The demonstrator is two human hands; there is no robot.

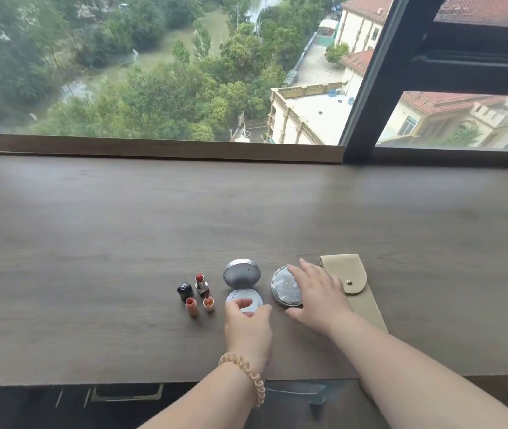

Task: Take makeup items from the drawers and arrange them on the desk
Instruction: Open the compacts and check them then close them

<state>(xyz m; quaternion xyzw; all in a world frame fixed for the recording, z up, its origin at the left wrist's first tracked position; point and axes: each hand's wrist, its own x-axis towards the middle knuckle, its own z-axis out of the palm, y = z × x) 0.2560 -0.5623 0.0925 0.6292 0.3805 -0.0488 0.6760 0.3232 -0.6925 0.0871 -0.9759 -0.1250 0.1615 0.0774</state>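
On the wooden desk (122, 230) an open silver compact (242, 274) stands with its lid raised; my left hand (248, 326) grips its round base at the front. To its right lies a closed round compact (285, 287), and my right hand (317, 294) rests over its right side with fingers spread. Left of the compacts stand an uncapped red lipstick (200, 284), its black cap (184, 291), and two small peach lip tubes (191, 306) (208, 304). A beige snap pouch (353, 281) lies just right of my right hand, partly under my forearm.
A window sill (153, 148) and dark window frame (379, 78) run along the desk's far edge. Below the front edge an open drawer (126, 394) shows in shadow. Wide bare desk surface stretches left, right and behind the items.
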